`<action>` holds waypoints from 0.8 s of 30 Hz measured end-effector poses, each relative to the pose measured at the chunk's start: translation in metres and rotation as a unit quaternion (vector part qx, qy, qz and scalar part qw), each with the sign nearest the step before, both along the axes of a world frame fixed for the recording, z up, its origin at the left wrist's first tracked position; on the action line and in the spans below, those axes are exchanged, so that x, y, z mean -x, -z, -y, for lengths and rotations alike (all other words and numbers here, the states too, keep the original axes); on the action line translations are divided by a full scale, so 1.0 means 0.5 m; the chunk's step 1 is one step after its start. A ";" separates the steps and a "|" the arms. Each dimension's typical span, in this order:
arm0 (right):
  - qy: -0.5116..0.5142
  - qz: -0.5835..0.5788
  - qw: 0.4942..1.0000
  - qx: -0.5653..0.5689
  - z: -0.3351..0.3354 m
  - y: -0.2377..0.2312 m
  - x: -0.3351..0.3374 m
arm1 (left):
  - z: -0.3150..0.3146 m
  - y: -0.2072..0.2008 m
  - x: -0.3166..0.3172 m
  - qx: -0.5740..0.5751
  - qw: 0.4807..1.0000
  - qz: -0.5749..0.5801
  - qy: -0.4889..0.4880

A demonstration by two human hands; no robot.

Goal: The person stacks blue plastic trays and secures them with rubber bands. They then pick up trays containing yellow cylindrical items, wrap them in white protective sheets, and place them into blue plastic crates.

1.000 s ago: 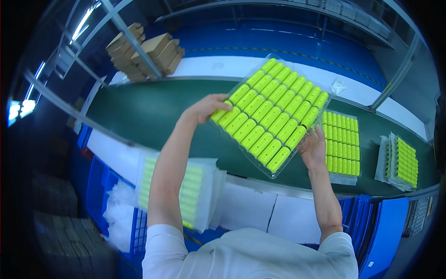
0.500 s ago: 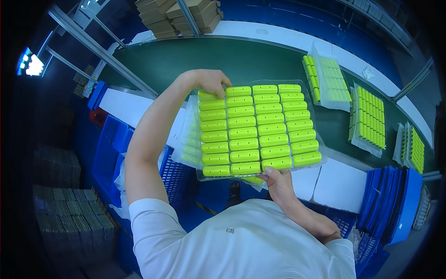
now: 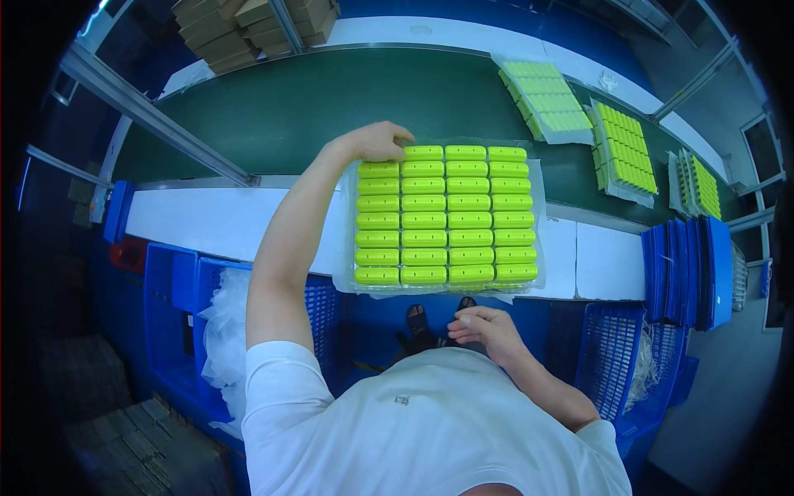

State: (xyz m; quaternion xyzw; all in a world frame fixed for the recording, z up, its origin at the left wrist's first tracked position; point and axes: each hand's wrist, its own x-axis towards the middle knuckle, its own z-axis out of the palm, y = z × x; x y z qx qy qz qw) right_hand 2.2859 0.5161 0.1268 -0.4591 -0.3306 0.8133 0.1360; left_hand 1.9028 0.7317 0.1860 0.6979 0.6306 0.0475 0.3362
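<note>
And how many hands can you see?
2: the left hand at the upper-left corner of the yellow-green pieces, the right hand below them, touching none. No others show.

1. Tray (image 3: 438, 288): far-left corner covered by the left hand (image 3: 376, 142); the pocket beneath cannot be read.
2. Green pieces (image 3: 469, 221): dark face marks too small to identify.
3. Counter (image 3: 608, 260): partly masked by the tray (contact not verifiable).
4. Cardboard boxes (image 3: 211, 33): cut off at the upper edge.
5. Stack of bundles (image 3: 149, 446): dim, blurred; contents indeterminate.
6. Feet (image 3: 416, 314): partly obscured by the shirt (image 3: 447, 405) and right hand (image 3: 488, 332).
</note>
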 end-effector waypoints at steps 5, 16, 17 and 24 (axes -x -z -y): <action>0.411 0.143 0.852 -0.291 -0.052 0.060 -0.144 | 0.120 -0.005 0.076 -0.260 0.848 0.375 -0.270; 0.427 0.010 0.824 -0.373 -0.139 0.106 -0.030 | 0.351 0.240 -0.084 -0.010 0.614 0.711 -0.342; 0.430 0.005 0.819 -0.379 -0.153 0.111 -0.033 | 0.354 0.259 -0.077 -0.014 0.608 0.716 -0.343; 0.432 0.071 0.825 -0.357 -0.489 0.127 -0.203 | 0.527 0.240 -0.475 -0.151 0.637 0.593 -0.469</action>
